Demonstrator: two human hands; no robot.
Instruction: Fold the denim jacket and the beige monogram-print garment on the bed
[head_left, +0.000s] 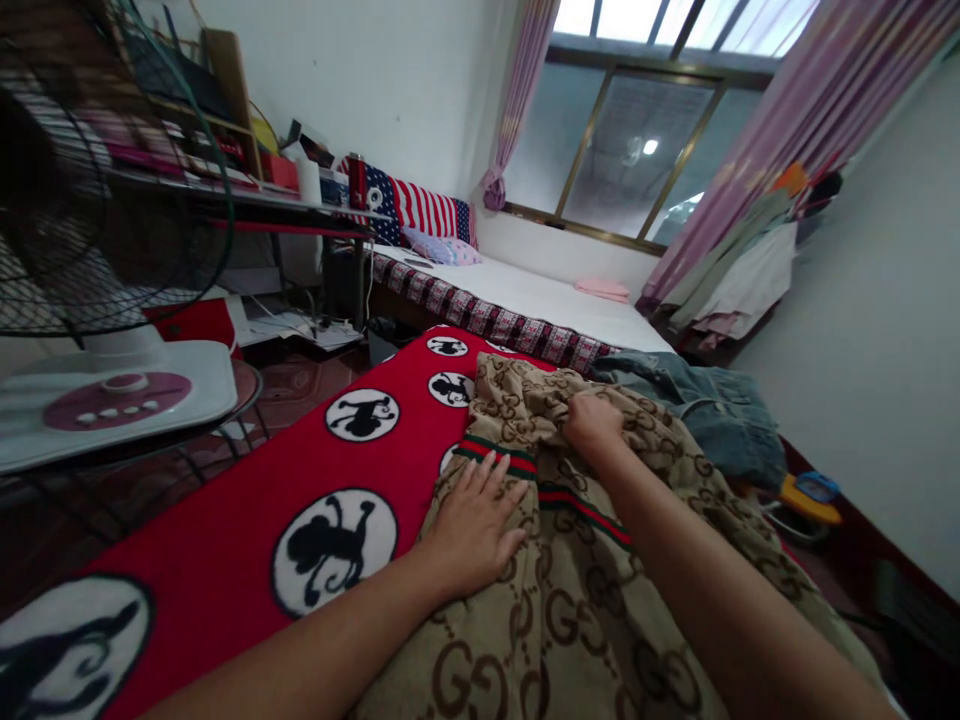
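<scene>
A tan garment (570, 610) with a brown letter pattern and green-red striped bands lies spread over a red blanket (247, 500) printed with black figures in white circles. My left hand (476, 525) rests flat on the garment, fingers spread across the striped band on its left side. Farther up, my right hand (594, 425) is closed on the cloth near the garment's upper middle, where the fabric is bunched. Its fingertips are partly hidden by the hand itself. Folded denim clothing (705, 400) lies just beyond the garment on the right.
A fan (112, 390) stands on a small table at the left. Behind it is a cluttered desk (277, 205). A bed (525, 285) with pillows runs along the window wall. Clothes (750, 270) hang at the right, above a yellow item (810, 500) low by the wall.
</scene>
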